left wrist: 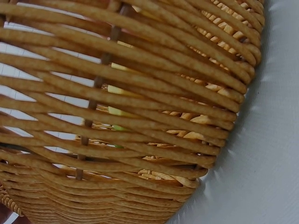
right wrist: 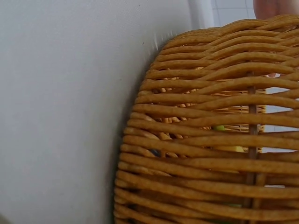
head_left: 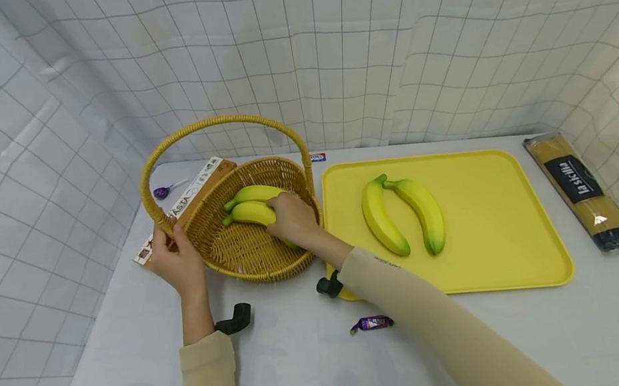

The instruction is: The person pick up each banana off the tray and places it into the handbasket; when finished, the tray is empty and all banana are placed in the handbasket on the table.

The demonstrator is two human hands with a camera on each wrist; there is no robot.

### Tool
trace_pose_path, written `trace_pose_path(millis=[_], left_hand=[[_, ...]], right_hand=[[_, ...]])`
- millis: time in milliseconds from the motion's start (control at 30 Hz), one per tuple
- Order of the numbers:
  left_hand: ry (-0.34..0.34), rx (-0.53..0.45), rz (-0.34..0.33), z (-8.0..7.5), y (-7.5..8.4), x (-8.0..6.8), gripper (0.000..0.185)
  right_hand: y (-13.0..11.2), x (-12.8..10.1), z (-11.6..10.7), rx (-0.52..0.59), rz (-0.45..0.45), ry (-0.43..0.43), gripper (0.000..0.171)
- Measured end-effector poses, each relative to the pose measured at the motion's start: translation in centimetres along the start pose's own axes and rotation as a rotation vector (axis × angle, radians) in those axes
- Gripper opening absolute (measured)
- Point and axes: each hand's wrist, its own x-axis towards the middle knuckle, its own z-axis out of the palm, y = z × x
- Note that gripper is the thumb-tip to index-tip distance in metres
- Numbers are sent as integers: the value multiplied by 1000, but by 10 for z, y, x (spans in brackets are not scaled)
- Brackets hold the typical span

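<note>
The right hand point(head_left: 291, 219) reaches into the wicker basket point(head_left: 247, 257) at the left of the table, its fingers curled around a pair of bananas point(head_left: 251, 205) lying inside. The left hand point(head_left: 177, 261) grips the basket's near-left rim where the handle meets it. Two more bananas point(head_left: 400, 212) lie on the yellow tray point(head_left: 506, 243) just right of the basket. A pasta box point(head_left: 195, 197) sits behind the basket, and a spaghetti packet point(head_left: 582, 190) lies at far right.

Bright, even overhead light; faint soft shadows under the arms on the table point(head_left: 291, 385). Head view sharp, with curtain grid lines bowed at the edges. Wrist views very close on the basket point(left wrist: 154, 70), weave slightly soft.
</note>
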Motion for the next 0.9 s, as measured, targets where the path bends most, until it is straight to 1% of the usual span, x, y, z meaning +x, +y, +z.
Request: trace_pose_path(millis=[167, 267, 367, 433, 500, 633, 733, 900], left_hand=[[3, 5, -4, 0, 0, 1, 21], [5, 3, -4, 1, 0, 1, 21], [0, -3, -2, 0, 1, 1, 21], [-4, -9, -1, 0, 1, 1, 22], [-7, -13, -3, 1, 0, 2, 22], [-8, -18, -11, 1, -1, 1, 22], [-7, -14, -15, 1, -2, 1, 22], [-10, -9, -14, 1, -3, 2, 22]], right_hand=[[0, 0, 1, -37, -2, -2, 48], [0, 1, 1, -54, -8, 6, 40], [1, 1, 1, -53, -22, 19, 27], [2, 1, 0, -48, -32, 25, 23], [2, 1, 0, -38, -35, 29, 25], [2, 0, -1, -12, -26, 26, 37], [1, 0, -3, 27, -27, 28, 46], [3, 0, -5, 144, -69, 34, 53]])
